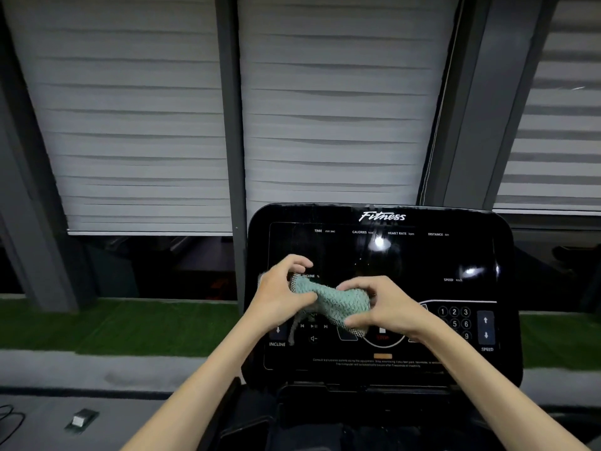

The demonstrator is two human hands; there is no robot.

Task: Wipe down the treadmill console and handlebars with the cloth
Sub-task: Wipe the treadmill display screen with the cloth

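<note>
**A:** First entry?

**B:** Glossy black treadmill console [422,262]. It is a broad, hard panel with rounded corners, and two light glares show on its dark screen. White "Fitness" lettering runs along the top. Round number keys [454,318] sit at its lower right, with arrow buttons marked SPEED beside them.

**A:** Second entry?

**B:** Pale green waffle-knit cloth [328,301]. It is soft and bunched into a twisted roll, with a greyish edge at the lower right. A thin loose tail hangs at the lower left. The cloth is held in front of the console's lower left half, between the INCLINE label and the media buttons. Whether it touches the panel cannot be told.

**A:** The hands?

**B:** Left hand [283,294]: fingers curled over, grasping the cloth's left end. Right hand [380,304]: fingers and thumb bent, pinching the cloth's right end. Both forearms are bare and reach in from the bottom edge.

**A:** Surroundings?

**B:** White pleated blinds [140,125] with wavy horizontal folds, set between dark grey frame posts. A strip of green artificial turf [130,323] lies beneath them. A small grey block [81,419] sits on the grey floor at lower left.
</note>
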